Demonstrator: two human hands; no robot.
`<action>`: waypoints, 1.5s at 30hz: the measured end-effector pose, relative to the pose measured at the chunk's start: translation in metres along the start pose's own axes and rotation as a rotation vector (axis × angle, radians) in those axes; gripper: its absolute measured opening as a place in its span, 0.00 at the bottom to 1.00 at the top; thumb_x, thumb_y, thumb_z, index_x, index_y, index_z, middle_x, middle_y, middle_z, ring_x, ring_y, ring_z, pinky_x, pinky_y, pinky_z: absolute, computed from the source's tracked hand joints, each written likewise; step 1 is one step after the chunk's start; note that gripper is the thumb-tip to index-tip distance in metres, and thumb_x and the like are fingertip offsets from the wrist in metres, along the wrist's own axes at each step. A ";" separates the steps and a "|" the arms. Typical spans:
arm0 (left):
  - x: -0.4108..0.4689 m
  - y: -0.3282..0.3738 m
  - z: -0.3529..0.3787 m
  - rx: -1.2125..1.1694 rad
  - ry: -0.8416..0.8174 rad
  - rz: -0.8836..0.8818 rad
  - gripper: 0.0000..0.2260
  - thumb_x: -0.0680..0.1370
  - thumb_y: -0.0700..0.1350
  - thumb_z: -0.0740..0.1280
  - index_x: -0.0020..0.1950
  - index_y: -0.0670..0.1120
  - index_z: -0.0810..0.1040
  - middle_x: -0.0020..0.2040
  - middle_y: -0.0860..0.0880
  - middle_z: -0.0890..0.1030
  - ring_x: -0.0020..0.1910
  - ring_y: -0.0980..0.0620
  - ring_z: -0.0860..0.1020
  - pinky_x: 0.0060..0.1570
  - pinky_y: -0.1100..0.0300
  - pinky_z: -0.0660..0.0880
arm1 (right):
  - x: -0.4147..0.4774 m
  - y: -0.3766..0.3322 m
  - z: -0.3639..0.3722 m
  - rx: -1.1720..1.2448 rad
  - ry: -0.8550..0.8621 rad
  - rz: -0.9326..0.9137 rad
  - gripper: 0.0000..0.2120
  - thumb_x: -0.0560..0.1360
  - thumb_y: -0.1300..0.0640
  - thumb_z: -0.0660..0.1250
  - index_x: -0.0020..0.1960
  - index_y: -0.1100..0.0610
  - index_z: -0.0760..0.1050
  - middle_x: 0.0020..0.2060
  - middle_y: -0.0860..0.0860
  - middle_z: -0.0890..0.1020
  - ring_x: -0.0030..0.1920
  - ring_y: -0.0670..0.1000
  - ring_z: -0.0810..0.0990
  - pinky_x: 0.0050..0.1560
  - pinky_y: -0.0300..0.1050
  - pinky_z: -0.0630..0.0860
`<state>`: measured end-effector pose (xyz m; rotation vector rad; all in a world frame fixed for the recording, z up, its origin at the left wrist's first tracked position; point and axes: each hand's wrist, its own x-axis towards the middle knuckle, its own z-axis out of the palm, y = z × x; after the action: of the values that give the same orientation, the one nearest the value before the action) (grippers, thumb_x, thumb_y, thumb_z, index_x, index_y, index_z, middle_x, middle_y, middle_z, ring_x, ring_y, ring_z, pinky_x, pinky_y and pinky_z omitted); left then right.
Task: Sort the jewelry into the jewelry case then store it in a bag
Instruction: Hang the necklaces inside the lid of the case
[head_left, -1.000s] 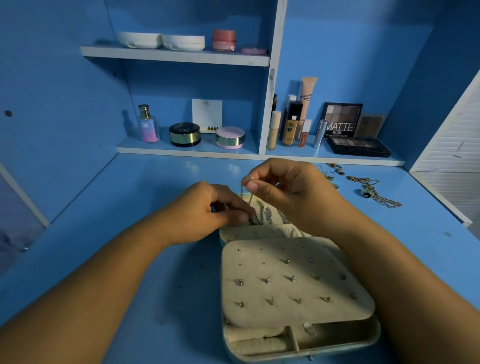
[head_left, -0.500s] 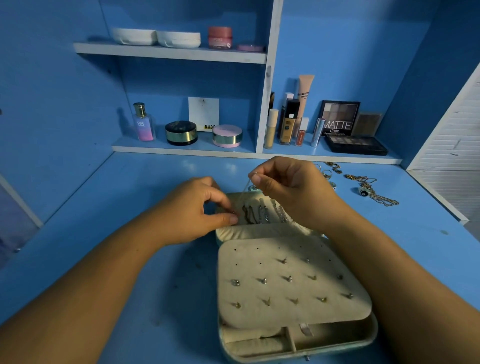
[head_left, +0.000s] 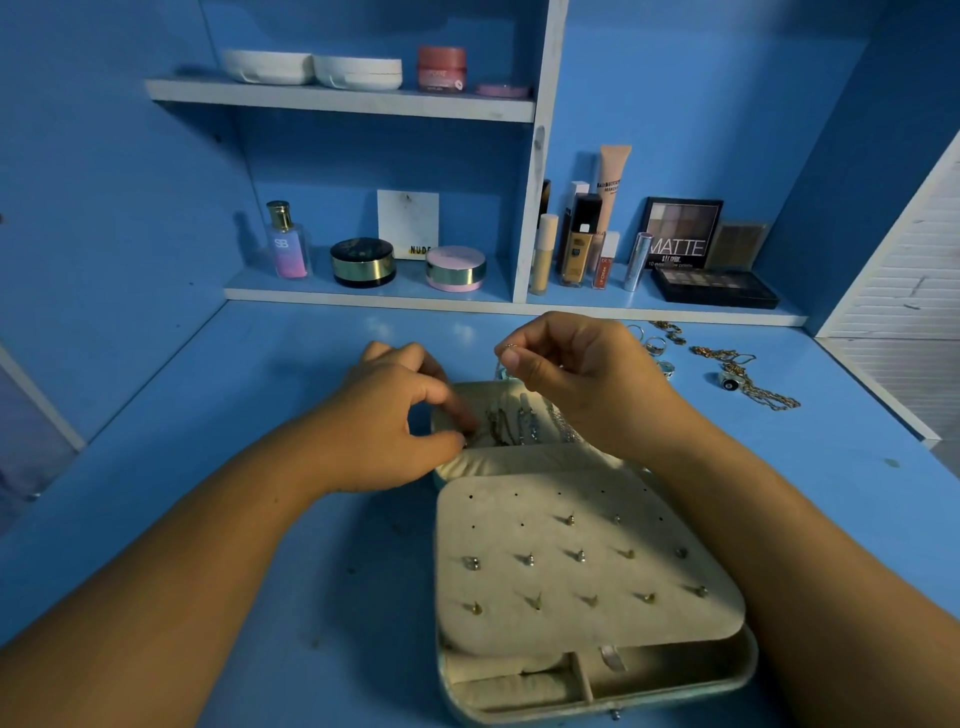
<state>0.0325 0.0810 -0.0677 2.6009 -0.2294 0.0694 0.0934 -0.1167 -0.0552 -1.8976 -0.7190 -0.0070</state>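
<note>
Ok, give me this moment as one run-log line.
phase: sorting | left hand: pinches necklace chain at lid pocket | right hand: pinches its clasp end above jewelry case | loose jewelry: on desk, right

Dim bluish light, soft shadows, wide-angle bending at edges.

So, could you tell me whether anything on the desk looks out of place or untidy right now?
Yes: a gold chain lies in a loose tangle on the desk to the right of the case, with a few rings beside it, all still outside it. Nothing looks spilled or broken.
</note>
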 end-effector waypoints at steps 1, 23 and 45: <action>0.000 0.000 -0.001 0.000 -0.008 0.001 0.05 0.74 0.50 0.71 0.46 0.62 0.83 0.52 0.59 0.70 0.60 0.57 0.63 0.51 0.60 0.65 | 0.000 0.000 0.000 -0.002 0.000 0.000 0.01 0.75 0.55 0.69 0.45 0.50 0.79 0.40 0.52 0.84 0.38 0.45 0.78 0.46 0.45 0.78; 0.013 -0.011 0.008 -0.392 0.101 -0.210 0.06 0.77 0.45 0.69 0.52 0.54 0.80 0.47 0.56 0.84 0.50 0.56 0.81 0.54 0.58 0.77 | -0.004 0.001 0.002 -0.044 0.021 -0.031 0.01 0.75 0.55 0.69 0.45 0.50 0.79 0.34 0.45 0.80 0.33 0.39 0.74 0.35 0.29 0.71; 0.006 0.007 0.020 -0.440 0.622 0.428 0.15 0.83 0.46 0.56 0.67 0.46 0.73 0.30 0.52 0.74 0.25 0.60 0.67 0.28 0.64 0.66 | -0.017 -0.031 -0.006 -0.250 0.168 -0.469 0.07 0.75 0.54 0.70 0.52 0.54 0.81 0.40 0.45 0.83 0.38 0.44 0.80 0.39 0.36 0.78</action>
<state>0.0370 0.0642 -0.0807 1.9414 -0.4985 0.8580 0.0666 -0.1212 -0.0321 -1.8896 -1.0686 -0.5681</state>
